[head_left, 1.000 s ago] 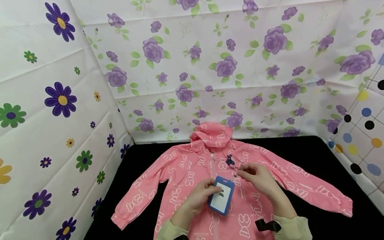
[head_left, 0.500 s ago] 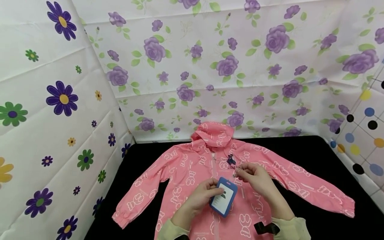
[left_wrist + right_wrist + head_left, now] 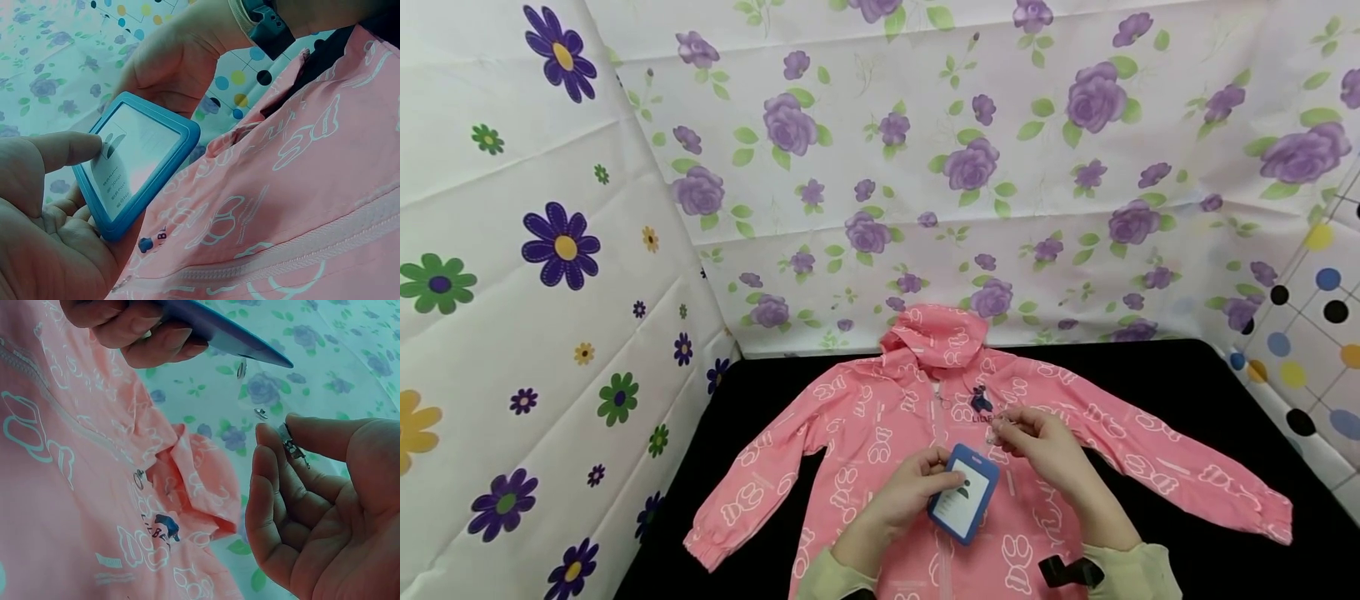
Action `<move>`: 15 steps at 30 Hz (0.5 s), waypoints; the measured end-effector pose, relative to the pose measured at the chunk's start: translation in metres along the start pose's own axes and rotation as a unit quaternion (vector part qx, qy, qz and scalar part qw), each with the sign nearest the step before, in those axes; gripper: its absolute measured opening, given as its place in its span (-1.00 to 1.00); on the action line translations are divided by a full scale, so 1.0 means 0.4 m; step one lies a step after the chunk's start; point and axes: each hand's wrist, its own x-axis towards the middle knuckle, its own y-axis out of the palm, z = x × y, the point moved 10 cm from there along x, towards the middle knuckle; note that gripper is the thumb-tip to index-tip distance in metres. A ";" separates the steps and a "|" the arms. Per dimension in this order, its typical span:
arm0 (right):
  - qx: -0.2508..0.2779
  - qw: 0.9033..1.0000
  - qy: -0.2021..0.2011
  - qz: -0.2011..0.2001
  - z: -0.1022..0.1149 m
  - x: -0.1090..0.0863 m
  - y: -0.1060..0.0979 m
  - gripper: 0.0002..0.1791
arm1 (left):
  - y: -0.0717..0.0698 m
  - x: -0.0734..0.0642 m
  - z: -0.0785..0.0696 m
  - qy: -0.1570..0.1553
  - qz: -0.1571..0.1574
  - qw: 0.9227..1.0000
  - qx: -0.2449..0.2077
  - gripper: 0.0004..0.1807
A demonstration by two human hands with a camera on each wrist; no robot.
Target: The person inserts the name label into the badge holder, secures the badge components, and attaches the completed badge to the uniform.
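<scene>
My left hand holds a blue ID badge holder, its thumb on the clear front over a white card with a figure icon. In the left wrist view the badge holder is tilted, with lines of small print on the card. To its right, my right hand pinches a small metal clip between thumb and index finger. Small metal pieces show between the clip and the badge's edge; how they join is too small to tell. Both hands are above a pink hooded jacket.
The jacket lies spread, sleeves out, on a black table. On its chest are a dark bear print and lettering, beside the front zipper. Flowered cloth walls stand behind and at the left; a dotted one stands at the right.
The badge holder has tilted slightly further to the right in my left hand. My right hand keeps its pinch on the clip and has barely moved. The head view has shifted slightly.
</scene>
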 end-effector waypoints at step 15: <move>0.001 1.000 0.012 0.003 -0.011 0.003 0.002 -0.58 | -0.002 -0.003 -0.004 -0.010 -0.006 1.000 -0.004 -0.81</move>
